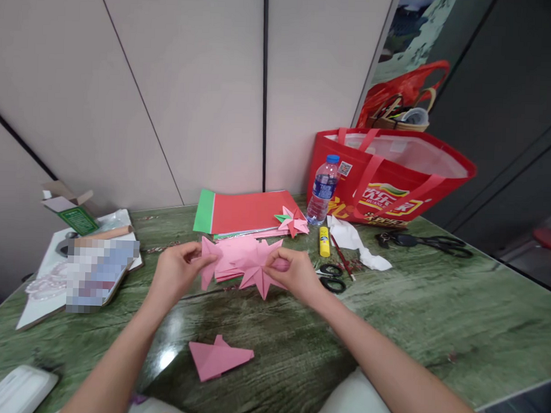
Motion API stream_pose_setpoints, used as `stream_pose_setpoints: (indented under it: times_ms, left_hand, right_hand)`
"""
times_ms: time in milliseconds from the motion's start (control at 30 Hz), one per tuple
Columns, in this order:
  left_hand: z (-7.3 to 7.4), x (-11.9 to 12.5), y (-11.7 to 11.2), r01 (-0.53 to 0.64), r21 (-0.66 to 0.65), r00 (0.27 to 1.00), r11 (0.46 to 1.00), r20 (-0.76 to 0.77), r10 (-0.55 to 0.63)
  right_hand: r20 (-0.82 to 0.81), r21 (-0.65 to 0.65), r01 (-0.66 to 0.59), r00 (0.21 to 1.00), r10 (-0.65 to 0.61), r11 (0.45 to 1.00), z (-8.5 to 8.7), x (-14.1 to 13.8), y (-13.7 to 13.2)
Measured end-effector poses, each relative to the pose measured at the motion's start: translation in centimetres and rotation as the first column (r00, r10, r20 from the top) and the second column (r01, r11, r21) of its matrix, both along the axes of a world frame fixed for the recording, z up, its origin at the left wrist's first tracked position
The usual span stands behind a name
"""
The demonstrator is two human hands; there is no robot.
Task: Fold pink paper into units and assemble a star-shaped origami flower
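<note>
Between thumb and fingers, my left hand (179, 264) pinches a folded pink paper piece (207, 269) with pointed ends. My right hand (295, 271) grips a pink paper star (262, 283) with several points, held just right of that piece. Both are raised over the table, in front of a stack of pink paper (229, 250). Closer to me, another folded pink paper piece (219, 357) lies flat on the table. A finished-looking star in pink, red and green (293, 221) rests on the coloured sheets behind my hands.
Red and green sheets (252, 213) lie at the back. To the right are a water bottle (323, 190), yellow glue stick (324, 242), scissors (332, 284), pencil (342, 257), crumpled tissue (355, 240), black scissors (437, 243) and red bag (375, 186). A green box (76, 214) stands left.
</note>
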State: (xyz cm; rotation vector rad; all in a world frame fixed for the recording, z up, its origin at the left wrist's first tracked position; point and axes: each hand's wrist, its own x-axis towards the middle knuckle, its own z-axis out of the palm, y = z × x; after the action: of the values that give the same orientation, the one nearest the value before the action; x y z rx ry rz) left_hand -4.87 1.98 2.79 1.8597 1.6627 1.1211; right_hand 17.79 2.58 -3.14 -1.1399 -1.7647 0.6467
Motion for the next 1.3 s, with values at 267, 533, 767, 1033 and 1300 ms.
stream_pose_setpoints:
  times_ms: [267, 533, 767, 1033, 1300]
  left_hand:
    - [-2.3, 2.8, -1.3, 0.169, -0.112, 0.973, 0.979, 0.178, -0.148]
    - [-2.2, 3.1, -1.2, 0.02, 0.066, 0.96, 0.998, 0.276, -0.037]
    - [-1.6, 2.0, -0.1, -0.21, 0.018, 0.554, 0.977, 0.826, 0.104]
    - [-2.6, 2.7, -0.9, 0.202, -0.098, 0.945, 0.975, 0.282, -0.167]
    - [-2.8, 2.4, -0.6, 0.202, 0.041, 0.979, 0.978, 0.009, -0.203]
  right_hand:
    - [0.12, 0.088, -0.026, 0.993, 0.015, 0.996, 0.2, -0.6, -0.9]
    - [0.2, 0.094, -0.048, 0.979, 0.028, 0.994, 0.5, -0.7, -1.1]
    - [0.211, 0.068, 0.033, 0.976, -0.046, 0.997, 1.0, -0.3, -1.0]
    - [0.194, 0.078, 0.035, 0.98, -0.049, 0.996, 1.0, -0.3, -1.1]
    - [0.184, 0.056, 0.028, 0.982, -0.038, 0.998, 1.2, -0.3, -1.1]
